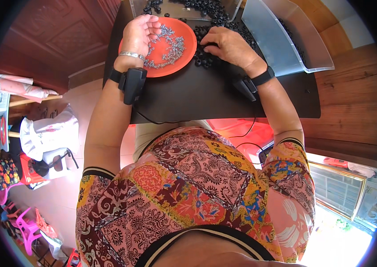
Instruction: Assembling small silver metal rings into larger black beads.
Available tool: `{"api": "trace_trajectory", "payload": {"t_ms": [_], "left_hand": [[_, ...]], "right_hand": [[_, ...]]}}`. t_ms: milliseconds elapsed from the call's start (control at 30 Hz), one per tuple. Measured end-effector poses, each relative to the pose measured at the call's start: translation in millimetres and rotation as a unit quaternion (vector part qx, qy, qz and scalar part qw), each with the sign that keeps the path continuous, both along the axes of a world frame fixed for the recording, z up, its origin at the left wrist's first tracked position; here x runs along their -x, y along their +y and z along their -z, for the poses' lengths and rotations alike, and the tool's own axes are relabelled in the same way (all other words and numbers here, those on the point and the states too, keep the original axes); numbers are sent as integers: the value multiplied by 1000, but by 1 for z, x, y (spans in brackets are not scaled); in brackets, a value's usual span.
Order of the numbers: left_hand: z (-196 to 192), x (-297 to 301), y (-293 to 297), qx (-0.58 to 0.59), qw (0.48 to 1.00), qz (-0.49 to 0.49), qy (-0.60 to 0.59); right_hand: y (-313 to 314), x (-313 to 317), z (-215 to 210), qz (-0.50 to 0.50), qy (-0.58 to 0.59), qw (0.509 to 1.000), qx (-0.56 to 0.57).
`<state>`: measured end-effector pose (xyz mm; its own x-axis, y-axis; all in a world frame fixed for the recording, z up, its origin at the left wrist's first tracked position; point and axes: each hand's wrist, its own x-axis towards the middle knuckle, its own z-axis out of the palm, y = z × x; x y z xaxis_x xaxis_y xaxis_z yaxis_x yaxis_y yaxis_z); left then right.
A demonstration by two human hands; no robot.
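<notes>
Table [206, 95] dark under our arms, wood panelling and pale floor around, pink chairs [22, 224] far left, our left hand [140, 34] curled over screws [170, 46] on orange plate [187, 32], right hand [228, 44] fingers flat, spread on black washers [204, 60], clear bin [282, 40] beside.

Patterned short-sleeved top, black wristbands (silver bracelet left).

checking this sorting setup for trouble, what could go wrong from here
1. The orange plate of small silver screws sits close to the black table's left edge; the left hand resting on it might tip it off.
2. The black washers under the right hand touch the plate's rim, so parts could mix.
</notes>
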<state>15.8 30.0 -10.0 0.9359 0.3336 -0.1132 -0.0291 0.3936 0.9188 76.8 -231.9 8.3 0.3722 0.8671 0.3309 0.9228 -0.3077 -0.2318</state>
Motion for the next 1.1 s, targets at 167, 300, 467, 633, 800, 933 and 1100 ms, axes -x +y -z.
{"api": "trace_trajectory", "payload": {"t_ms": [167, 300, 467, 633, 800, 933, 1100], "left_hand": [[1, 0, 1, -3, 1000, 12, -2], [0, 1, -1, -6, 1000, 3, -9], [0, 2, 1, -13, 1000, 7, -20], [-8, 3, -2, -30, 998, -5, -50], [-28, 12, -4, -39, 995, 10, -95], [-46, 31, -11, -44, 989, 51, -132], [-42, 63, -33, -50, 985, 103, -131]], "right_hand": [[2, -2, 2, 4, -58, 998, 6], [1, 7, -14, -2, -51, 999, -8], [8, 35, -16, -55, 2, 999, 1], [15, 46, -3, -35, -36, 999, 9], [14, 39, -5, -19, -34, 999, -14], [17, 38, -29, 9, 125, 985, -116], [48, 45, -49, -29, 103, 970, -220]]}}
